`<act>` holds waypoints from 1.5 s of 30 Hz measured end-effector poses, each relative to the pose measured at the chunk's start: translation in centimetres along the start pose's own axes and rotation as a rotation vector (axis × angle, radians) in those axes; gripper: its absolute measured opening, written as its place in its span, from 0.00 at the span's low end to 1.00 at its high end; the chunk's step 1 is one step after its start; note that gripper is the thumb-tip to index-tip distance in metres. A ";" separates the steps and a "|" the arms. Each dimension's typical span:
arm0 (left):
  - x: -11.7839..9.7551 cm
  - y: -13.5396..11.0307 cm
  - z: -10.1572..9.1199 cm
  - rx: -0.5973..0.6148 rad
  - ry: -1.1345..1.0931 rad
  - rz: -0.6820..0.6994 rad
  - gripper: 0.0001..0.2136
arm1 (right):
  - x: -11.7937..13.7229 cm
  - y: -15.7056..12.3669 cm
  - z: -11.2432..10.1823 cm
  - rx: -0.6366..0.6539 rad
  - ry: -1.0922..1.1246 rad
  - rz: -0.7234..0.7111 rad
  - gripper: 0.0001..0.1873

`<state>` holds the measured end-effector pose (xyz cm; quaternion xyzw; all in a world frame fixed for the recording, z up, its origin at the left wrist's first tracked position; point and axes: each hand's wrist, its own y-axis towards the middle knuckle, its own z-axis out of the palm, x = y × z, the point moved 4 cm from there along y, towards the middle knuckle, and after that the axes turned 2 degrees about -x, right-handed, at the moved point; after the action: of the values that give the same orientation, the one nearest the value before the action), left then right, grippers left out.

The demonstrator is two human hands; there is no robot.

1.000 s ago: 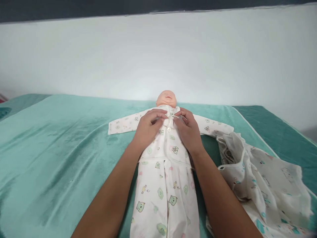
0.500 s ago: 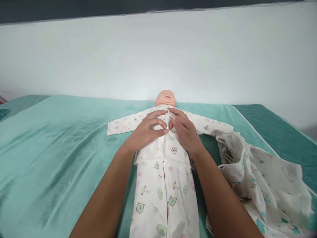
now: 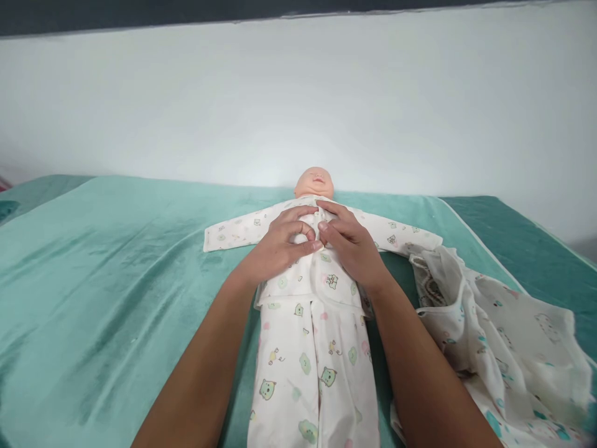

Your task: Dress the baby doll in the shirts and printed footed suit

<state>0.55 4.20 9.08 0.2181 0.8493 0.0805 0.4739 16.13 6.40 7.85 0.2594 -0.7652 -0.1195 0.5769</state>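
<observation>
A baby doll (image 3: 315, 182) lies on its back, head away from me, dressed in a white printed top (image 3: 298, 280) and matching trousers (image 3: 284, 367). Both sleeves spread out to the sides. On the chest, my left hand (image 3: 284, 239) pinches the top's front edge between bent fingers and thumb. Opposite it, my right hand (image 3: 347, 239) grips the other side of the front opening, thumb and fingers close together. The fingertips of both hands nearly meet at the middle, by a small fastening that they partly hide.
Crumpled white printed baby clothing (image 3: 508, 348) lies at the right, touching the sleeve's end. A light green plush cover (image 3: 116, 280) spreads under everything, with darker green cloth (image 3: 532, 242) at the right. A white wall (image 3: 298, 93) stands behind the doll's head.
The view has shifted slightly, so the doll and clothes sit a little further right. My fingers have moved slightly closer together at the front opening.
</observation>
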 end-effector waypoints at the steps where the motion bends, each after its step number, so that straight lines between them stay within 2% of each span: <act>1: 0.0 0.0 0.0 0.004 0.004 0.002 0.09 | 0.0 0.0 0.0 0.007 0.001 -0.004 0.18; 9: 0.3 -0.3 -0.2 0.050 -0.102 -0.040 0.05 | 0.0 0.1 -0.1 0.028 0.015 -0.018 0.18; 15: 0.2 -0.2 -0.2 -0.022 -0.104 -0.043 0.04 | 0.0 0.0 -0.1 0.059 0.005 -0.026 0.18; 19: 0.7 -0.2 -0.3 0.010 -0.123 -0.036 0.04 | 0.3 -0.1 0.0 0.069 -0.002 -0.034 0.20; 22: 0.9 -0.2 -0.4 0.042 -0.127 -0.001 0.05 | 0.3 0.0 0.1 0.028 0.029 -0.019 0.21; 24: 0.8 -0.1 -0.4 0.038 -0.101 0.042 0.06 | 0.2 0.1 0.1 -0.048 0.069 -0.001 0.21; 27: 0.4 -0.1 -0.1 0.027 -0.003 0.076 0.07 | -0.1 0.1 0.0 -0.147 0.120 0.019 0.13; 29: 0.2 -0.1 0.1 0.023 0.051 0.059 0.06 | -0.2 0.1 0.0 -0.151 0.127 0.023 0.04; 30: 0.1 -0.1 0.1 0.020 0.061 0.050 0.05 | -0.2 0.0 0.1 -0.135 0.121 0.022 0.03; 33: -0.2 -0.3 0.1 0.026 0.046 0.049 0.04 | -0.2 0.0 0.2 -0.073 0.082 0.034 0.12; 38: -0.3 -0.4 0.0 -0.047 -0.015 0.010 0.11 | -0.5 0.1 0.0 -0.052 0.092 0.062 0.25; 41: 0.0 -0.3 0.1 -0.112 -0.054 -0.009 0.16 | -1.1 0.2 -0.2 -0.087 0.166 0.058 0.27; 45: 0.5 -0.1 0.3 -0.235 -0.058 -0.025 0.16 | -1.7 0.3 -0.3 -0.150 0.277 0.054 0.27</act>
<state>0.55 4.27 8.50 0.1528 0.8225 0.1675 0.5216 16.71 7.61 6.71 0.2089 -0.6739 -0.1241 0.6977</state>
